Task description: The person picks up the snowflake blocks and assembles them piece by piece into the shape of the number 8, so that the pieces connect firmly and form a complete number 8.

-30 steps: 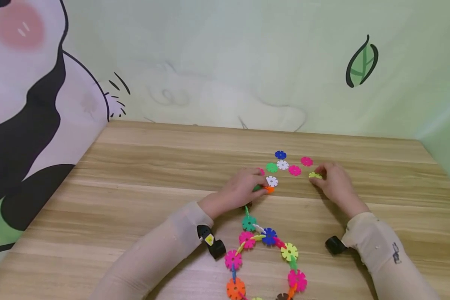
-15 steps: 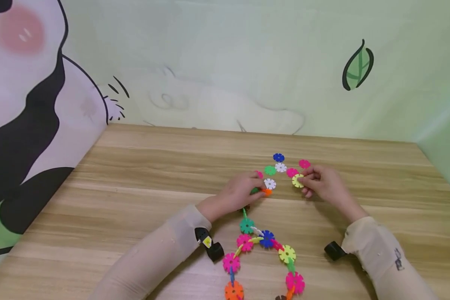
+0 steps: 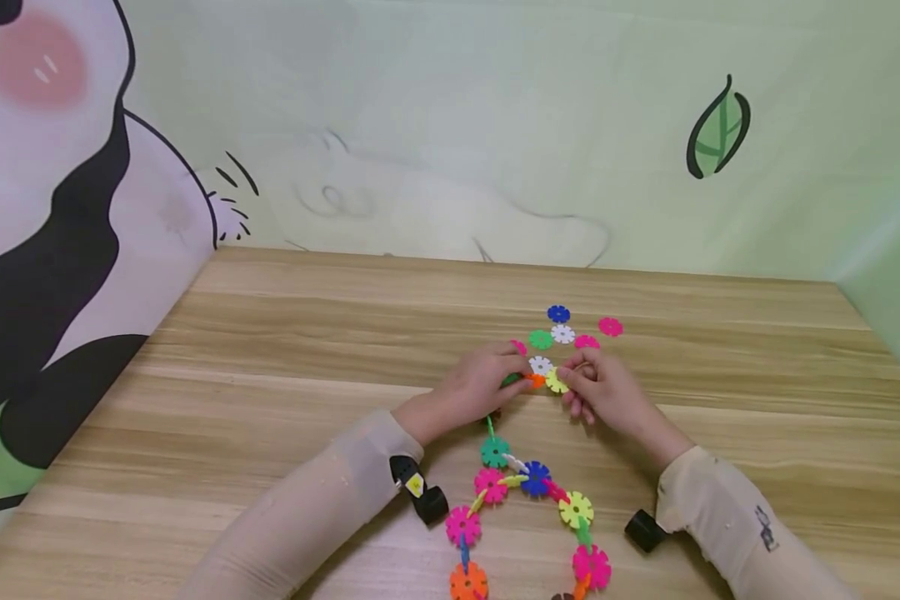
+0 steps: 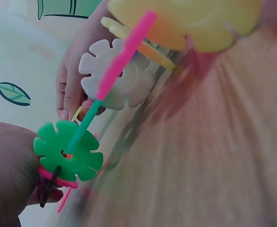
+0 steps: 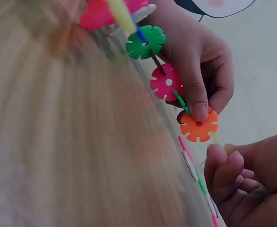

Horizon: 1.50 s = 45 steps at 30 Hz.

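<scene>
Between thumb and fingers, my left hand (image 3: 476, 385) pinches an orange notched disc (image 5: 199, 126) at the far end of a chain of interlocked plastic discs. My right hand (image 3: 607, 396) pinches a yellow notched disc (image 3: 556, 381) by its edge. In the right wrist view, the yellow disc appears edge-on and meets the orange disc's rim; how deep it sits in a slot I cannot tell. A pink disc (image 5: 167, 82) and a green disc (image 5: 145, 42) follow along the chain. Nearer me the chain runs into a loop with a blue disc (image 3: 535, 478) and a pink disc (image 3: 591, 567).
Loose discs lie beyond my hands on the wooden table (image 3: 307, 333): blue (image 3: 558, 314), white (image 3: 562, 334), green (image 3: 541, 339) and pink (image 3: 611, 327). Another white disc (image 3: 540, 365) lies close to my fingers. A wall with painted figures (image 3: 420, 125) stands behind the table.
My right hand has lifted the yellow disc from the right side and brought it left to the orange disc. My left hand keeps its hold in place.
</scene>
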Each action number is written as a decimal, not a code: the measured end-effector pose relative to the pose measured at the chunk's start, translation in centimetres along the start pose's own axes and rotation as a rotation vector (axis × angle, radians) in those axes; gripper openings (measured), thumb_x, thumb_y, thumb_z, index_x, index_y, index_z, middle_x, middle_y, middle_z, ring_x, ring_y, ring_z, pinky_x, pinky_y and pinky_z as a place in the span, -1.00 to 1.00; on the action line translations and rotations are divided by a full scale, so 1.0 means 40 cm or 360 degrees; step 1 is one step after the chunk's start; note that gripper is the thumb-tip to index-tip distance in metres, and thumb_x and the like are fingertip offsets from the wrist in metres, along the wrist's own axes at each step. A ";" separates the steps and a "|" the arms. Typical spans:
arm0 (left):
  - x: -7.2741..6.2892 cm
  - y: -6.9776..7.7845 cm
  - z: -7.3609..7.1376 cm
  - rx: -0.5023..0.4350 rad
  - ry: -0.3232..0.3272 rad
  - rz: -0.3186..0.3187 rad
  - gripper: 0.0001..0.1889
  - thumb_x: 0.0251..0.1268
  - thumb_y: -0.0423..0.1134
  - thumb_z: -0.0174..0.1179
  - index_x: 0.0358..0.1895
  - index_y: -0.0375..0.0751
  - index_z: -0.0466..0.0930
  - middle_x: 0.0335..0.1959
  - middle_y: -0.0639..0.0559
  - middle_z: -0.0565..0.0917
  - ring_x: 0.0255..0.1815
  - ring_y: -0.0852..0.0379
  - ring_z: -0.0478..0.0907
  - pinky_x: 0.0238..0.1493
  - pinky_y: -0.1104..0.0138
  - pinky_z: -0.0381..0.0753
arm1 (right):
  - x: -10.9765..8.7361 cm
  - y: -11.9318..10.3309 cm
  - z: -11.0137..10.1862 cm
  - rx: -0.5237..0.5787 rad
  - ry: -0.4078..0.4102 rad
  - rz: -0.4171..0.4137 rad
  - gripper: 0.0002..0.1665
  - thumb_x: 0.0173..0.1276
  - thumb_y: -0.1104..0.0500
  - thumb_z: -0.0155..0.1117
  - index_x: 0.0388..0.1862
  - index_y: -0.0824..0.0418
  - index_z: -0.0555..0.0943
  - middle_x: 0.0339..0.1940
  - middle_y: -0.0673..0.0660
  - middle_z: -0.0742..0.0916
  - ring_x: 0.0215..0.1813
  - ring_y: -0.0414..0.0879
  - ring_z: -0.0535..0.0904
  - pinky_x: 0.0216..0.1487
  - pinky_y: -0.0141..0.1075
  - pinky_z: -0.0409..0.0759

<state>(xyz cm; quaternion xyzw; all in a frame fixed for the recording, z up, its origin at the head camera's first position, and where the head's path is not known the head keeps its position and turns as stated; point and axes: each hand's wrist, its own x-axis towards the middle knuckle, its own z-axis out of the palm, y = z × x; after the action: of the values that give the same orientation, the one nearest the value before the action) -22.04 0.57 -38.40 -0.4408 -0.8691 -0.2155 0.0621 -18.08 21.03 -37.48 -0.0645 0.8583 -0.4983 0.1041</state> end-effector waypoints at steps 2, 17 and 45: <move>-0.001 0.003 0.000 -0.0008 0.0016 0.0023 -0.85 0.33 -0.21 0.19 -0.20 -0.17 0.70 -0.24 0.02 0.67 -0.20 0.15 0.58 -0.09 0.38 0.57 | 0.000 0.001 0.000 0.0002 -0.0005 -0.0003 -0.77 0.49 0.22 0.04 -0.12 0.42 0.42 -0.59 0.09 0.62 -0.65 -0.23 0.46 -0.65 -0.39 0.47; -0.008 0.012 -0.005 -0.0091 0.0189 0.0114 -0.88 0.28 -0.28 0.23 -0.24 -0.22 0.72 -0.30 -0.01 0.68 -0.25 0.13 0.60 -0.13 0.40 0.61 | -0.002 0.003 0.023 0.0333 0.0046 -0.0091 -0.78 0.47 0.28 0.05 -0.14 0.49 0.39 -0.61 0.00 0.60 -0.64 -0.27 0.44 -0.65 -0.47 0.39; 0.019 0.028 -0.020 -0.0070 -0.0243 -0.0256 -0.61 0.18 0.00 0.32 -0.01 -0.13 0.63 -0.32 0.08 0.66 -0.40 0.25 0.43 -0.37 0.49 0.36 | 0.031 0.007 -0.020 -0.0032 -0.0046 -0.0132 -0.69 0.49 0.18 0.04 0.03 0.42 0.40 -0.47 0.17 0.65 -0.54 -0.18 0.56 -0.59 -0.36 0.52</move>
<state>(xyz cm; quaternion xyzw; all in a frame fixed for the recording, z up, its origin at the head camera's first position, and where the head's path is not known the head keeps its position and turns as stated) -21.70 1.37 -37.09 -0.3860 -0.8990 -0.2045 -0.0316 -19.49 21.58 -37.49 -0.1081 0.8583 -0.4925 0.0952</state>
